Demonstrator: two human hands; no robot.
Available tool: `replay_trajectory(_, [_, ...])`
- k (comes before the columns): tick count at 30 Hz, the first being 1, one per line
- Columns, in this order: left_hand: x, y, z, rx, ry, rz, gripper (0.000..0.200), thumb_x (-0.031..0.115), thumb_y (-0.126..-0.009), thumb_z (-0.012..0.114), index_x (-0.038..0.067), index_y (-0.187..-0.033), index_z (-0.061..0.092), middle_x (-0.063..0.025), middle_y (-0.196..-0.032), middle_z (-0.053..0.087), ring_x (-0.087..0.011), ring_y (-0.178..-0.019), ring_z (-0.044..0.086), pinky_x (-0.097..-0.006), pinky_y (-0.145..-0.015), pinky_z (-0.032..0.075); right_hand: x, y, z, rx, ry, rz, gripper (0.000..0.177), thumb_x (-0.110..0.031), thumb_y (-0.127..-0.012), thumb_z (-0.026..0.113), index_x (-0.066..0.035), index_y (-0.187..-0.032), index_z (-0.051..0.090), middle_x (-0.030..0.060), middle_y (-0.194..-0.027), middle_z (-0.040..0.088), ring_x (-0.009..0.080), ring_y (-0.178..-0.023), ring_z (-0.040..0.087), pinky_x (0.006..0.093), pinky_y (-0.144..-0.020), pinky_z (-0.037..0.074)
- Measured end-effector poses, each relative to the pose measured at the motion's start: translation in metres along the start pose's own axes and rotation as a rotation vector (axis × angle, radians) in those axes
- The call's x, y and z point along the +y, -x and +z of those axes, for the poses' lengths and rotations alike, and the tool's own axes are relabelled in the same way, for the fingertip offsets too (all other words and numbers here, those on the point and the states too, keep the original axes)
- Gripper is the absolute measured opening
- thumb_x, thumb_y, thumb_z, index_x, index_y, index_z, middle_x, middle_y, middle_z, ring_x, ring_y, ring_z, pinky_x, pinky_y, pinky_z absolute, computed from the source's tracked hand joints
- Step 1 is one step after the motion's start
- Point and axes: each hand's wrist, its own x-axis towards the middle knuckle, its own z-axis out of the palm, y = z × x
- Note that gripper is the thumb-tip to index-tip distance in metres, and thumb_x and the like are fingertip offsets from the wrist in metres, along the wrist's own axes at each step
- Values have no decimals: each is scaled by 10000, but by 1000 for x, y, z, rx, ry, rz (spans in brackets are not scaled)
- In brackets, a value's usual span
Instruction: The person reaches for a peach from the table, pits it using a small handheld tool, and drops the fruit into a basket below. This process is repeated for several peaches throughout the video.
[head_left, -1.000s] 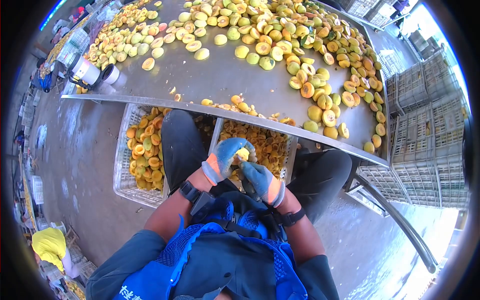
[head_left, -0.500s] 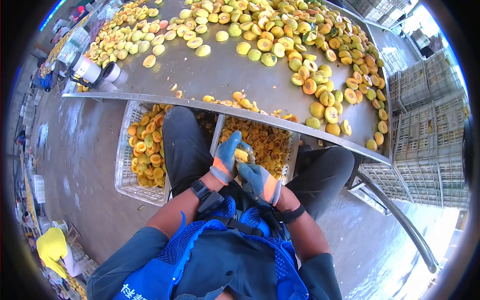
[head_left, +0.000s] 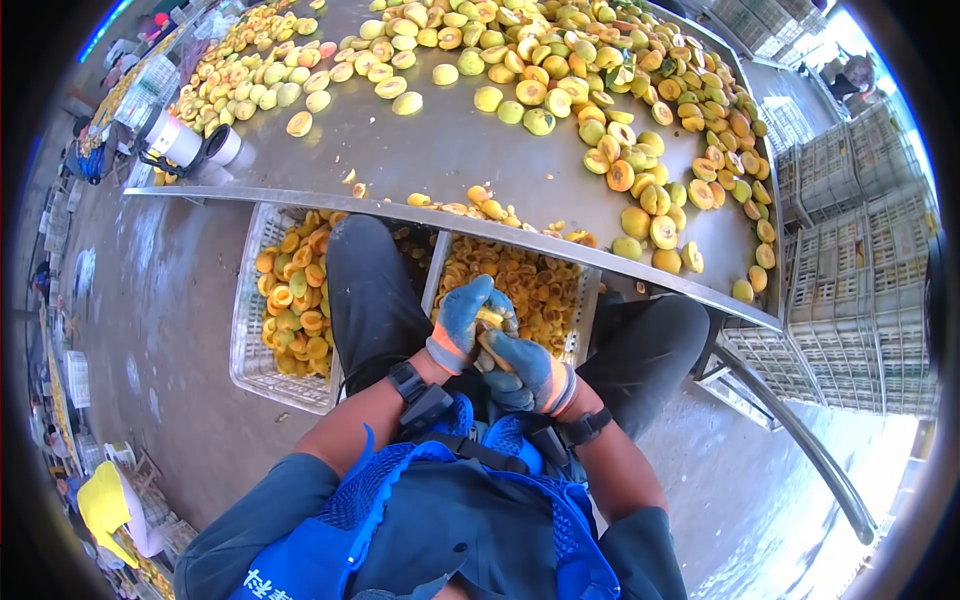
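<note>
My two gloved hands meet over my lap, between my knees. Closed around a yellow peach piece (head_left: 491, 317) is my left hand (head_left: 460, 325), the fruit showing between its thumb and fingers. My right hand (head_left: 528, 372) presses up against the same piece with curled fingers; what else it holds is hidden. Just beyond the hands, under the table edge, a crate (head_left: 587, 318) is full of brownish-yellow fruit scraps. Left of my knee, another white crate (head_left: 240, 335) holds peach halves (head_left: 298, 285).
A metal table (head_left: 400, 150) spans the front, with many peach halves (head_left: 655, 198) spread over it and small scraps along its near edge. A white cup-like container (head_left: 172, 138) lies at its left. Stacked crates (head_left: 850, 280) stand right. A person in yellow (head_left: 107, 505) is far left.
My right hand has shifted slightly down and right, its fingers curling more. The left hand has turned a little and closed further round the peach piece.
</note>
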Motion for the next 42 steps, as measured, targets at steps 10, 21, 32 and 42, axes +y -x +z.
replay_trajectory(10, [29, 7, 3, -208, -304, 49, 446, 423, -1036, 535, 42, -815, 603, -147, -792, 634, -257, -753, 639, -384, -748, 535, -13, 9, 10, -167, -118, 102, 404, -488, -1062, 489, -118, -918, 566, -56, -560, 422, 54, -408, 334, 209, -389, 254])
replay_trajectory(21, [103, 10, 1, 414, -105, 508, 448, 459, -1035, 542, 57, -875, 658, -106, -808, 682, -238, -695, 673, -376, -695, 587, -7, -8, 43, 310, 817, -882, 369, -369, -1069, 459, -39, -999, 607, 40, -635, 539, 186, -503, 527, 319, -488, 442])
replay_trajectory(32, [182, 77, -103, 797, -1432, 974, 188, 94, -880, 726, 28, -1053, 692, -155, -1075, 683, -328, -1032, 645, -401, -918, 509, 3, -26, -5, 677, 1415, -283, 477, -445, -1042, 450, 12, -1051, 587, 322, -820, 670, 519, -804, 656, 599, -712, 513])
replay_trajectory(42, [137, -90, 24, 131, -1462, 940, 284, 165, -837, 770, 59, -1093, 708, -177, -1124, 674, -358, -1060, 658, -428, -914, 538, -1, -3, -35, 671, 585, -786, 127, -146, -1022, 569, -24, -1001, 597, -17, -768, 546, 98, -700, 494, 294, -607, 430])
